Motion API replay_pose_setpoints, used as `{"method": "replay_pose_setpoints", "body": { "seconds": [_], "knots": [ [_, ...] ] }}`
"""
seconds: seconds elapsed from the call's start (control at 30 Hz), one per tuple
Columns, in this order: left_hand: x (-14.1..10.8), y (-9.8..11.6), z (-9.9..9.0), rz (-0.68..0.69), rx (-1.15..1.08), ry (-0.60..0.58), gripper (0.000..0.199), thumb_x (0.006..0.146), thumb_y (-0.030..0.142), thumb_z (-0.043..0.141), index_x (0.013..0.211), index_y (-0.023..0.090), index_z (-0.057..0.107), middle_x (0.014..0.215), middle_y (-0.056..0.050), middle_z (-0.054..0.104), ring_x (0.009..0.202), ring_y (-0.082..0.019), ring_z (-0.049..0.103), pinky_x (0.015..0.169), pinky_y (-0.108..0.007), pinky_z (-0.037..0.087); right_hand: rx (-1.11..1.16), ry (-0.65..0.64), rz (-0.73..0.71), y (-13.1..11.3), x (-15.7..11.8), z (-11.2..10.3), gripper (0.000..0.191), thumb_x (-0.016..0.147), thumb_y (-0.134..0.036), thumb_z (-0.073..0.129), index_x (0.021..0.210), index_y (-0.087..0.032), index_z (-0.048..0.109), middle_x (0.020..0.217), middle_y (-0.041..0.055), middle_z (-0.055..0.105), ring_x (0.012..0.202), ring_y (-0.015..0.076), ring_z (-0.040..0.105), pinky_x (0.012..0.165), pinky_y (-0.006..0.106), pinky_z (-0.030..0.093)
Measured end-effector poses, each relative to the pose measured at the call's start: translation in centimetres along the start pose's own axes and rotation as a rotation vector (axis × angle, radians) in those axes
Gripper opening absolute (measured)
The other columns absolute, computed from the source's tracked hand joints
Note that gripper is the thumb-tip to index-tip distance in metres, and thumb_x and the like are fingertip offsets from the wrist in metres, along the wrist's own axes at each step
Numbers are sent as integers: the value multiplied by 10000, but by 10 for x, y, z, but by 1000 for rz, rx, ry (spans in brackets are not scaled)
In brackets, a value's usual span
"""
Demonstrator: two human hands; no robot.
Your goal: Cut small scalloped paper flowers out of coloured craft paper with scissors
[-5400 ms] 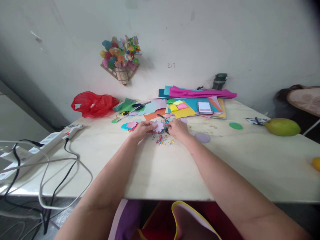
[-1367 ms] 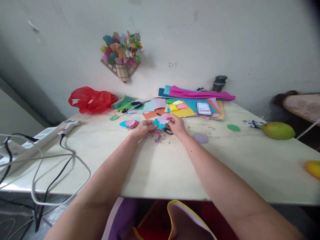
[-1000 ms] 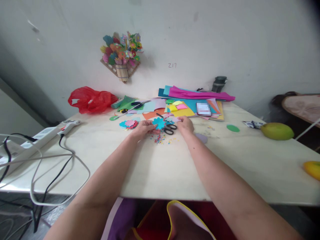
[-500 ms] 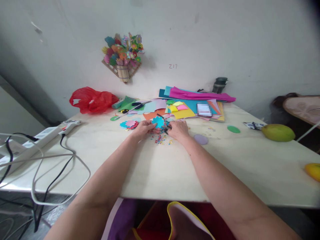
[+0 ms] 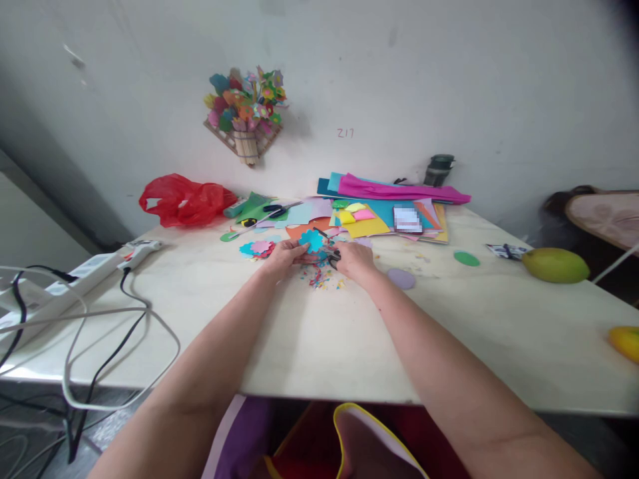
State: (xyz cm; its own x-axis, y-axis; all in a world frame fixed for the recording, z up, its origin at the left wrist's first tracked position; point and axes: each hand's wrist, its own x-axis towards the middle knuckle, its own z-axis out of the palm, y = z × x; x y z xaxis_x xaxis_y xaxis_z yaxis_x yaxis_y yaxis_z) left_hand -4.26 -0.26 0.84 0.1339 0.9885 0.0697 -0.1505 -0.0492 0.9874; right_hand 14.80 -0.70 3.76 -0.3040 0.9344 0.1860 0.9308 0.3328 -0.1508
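My left hand [image 5: 285,258] pinches a blue paper flower [image 5: 312,241] with a scalloped edge. Facing it, my right hand [image 5: 355,259] is closed around the dark handles of a pair of scissors [image 5: 333,257]; the blades point left toward the flower and are too small to make out clearly. Tiny coloured paper scraps [image 5: 319,276] lie on the table beneath both hands. Left of my left hand rests a stack of cut paper flowers [image 5: 257,249] in blue, pink and red. A lilac paper disc [image 5: 401,279] lies right of my right hand.
Coloured paper sheets [image 5: 369,223], a second pair of scissors [image 5: 276,211] and a red plastic bag [image 5: 182,199] lie at the back. A power strip with cables [image 5: 64,286] occupies the left. A green disc [image 5: 466,258] and a mango [image 5: 556,265] are at the right.
The blue paper flower has shifted slightly left and up in my left hand. The scissors in my right hand have turned a little, showing more of their handles.
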Motion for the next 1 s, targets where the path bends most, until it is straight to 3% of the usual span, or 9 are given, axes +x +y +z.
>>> {"method": "replay_pose_setpoints", "body": {
  "seconds": [0.13,0.23,0.37,0.5,0.63,0.73,1.0],
  "knots": [
    [0,1,0,-5,-5,1,452,553,408,831,825,105,636,697,-67,701,685,-220,694,739,-352,541,184,-3,89,5,8,7,441,713,-176,595,1142,-271,630,1035,45,704,983,228,636,755,297,463],
    [-1,2,1,-3,-7,5,446,538,403,838,802,110,630,678,-57,695,670,-213,689,736,-351,539,439,74,111,11,17,18,410,675,-174,622,1077,-242,656,898,22,711,864,203,654,721,288,478],
    [-1,2,1,-9,15,-13,420,558,406,828,797,119,635,698,-49,699,692,-211,691,763,-355,534,943,138,167,14,25,26,342,635,-128,643,974,-167,670,624,-17,634,570,145,605,562,253,483],
    [-1,1,-1,-20,40,-48,392,578,413,819,759,120,630,714,-56,700,706,-216,696,780,-354,526,1305,94,221,9,20,18,282,579,-205,760,836,-155,655,484,-60,532,373,81,458,385,207,395],
    [-2,0,0,-46,55,-105,384,560,392,829,740,116,631,721,-67,700,694,-213,696,748,-330,524,1408,26,229,5,14,11,293,553,-313,806,731,-169,622,438,-69,496,342,68,436,319,177,305],
    [-3,0,1,-58,86,-143,386,561,396,822,760,112,653,717,-74,706,669,-204,690,729,-318,520,1422,43,221,5,14,12,314,551,-320,807,742,-173,606,484,-56,544,365,66,465,324,169,286],
    [-5,3,1,-89,234,-210,322,607,385,791,752,115,692,676,-91,711,579,-175,664,534,-231,445,1508,59,155,7,14,12,441,463,-271,825,820,-167,588,574,-55,586,479,80,528,434,184,376]
  ]
}}
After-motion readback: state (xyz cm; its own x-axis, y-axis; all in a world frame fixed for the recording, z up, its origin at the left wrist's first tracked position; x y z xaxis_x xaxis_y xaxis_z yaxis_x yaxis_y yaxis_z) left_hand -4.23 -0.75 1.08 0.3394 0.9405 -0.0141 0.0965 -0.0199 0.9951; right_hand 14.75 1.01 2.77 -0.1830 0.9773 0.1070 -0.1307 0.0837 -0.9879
